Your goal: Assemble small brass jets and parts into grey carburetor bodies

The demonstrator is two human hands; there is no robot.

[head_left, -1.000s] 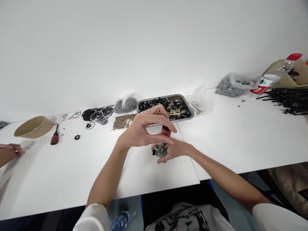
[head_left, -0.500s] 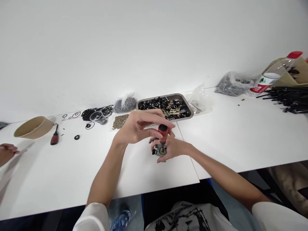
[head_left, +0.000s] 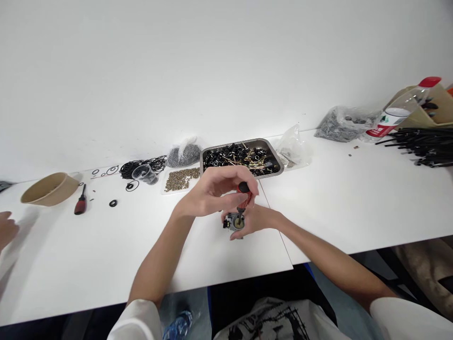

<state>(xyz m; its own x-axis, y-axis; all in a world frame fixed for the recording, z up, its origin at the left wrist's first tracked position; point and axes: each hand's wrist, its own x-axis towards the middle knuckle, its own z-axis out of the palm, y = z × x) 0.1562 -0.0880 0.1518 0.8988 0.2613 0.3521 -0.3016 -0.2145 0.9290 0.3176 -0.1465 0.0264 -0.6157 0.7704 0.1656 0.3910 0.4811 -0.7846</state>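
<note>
My left hand (head_left: 222,191) is closed round the red and black handle of a screwdriver (head_left: 244,202), which stands nearly upright. Its shaft points down into the round opening of a small grey metal carburetor (head_left: 234,222) with black fittings on its left side. Gripping that carburetor from the right is my right hand (head_left: 253,221), its fingers partly hidden behind the left hand and the screwdriver. Whether the screwdriver's tip touches anything inside the opening is hidden.
Behind my hands stands a metal tray (head_left: 279,171) of black and brass parts. Left of it are a white tray (head_left: 165,191) of brass pieces, black rings (head_left: 127,169), a plastic cup (head_left: 146,174), another screwdriver (head_left: 81,203) and a paper bowl (head_left: 49,190). A bottle (head_left: 389,120) stands right; another person's hand (head_left: 7,230) shows left.
My left hand has shifted slightly right and its fingers have curled further round the screwdriver handle, which now leans a little. The carburetor has hardly moved. The other person's hand has drawn left.
</note>
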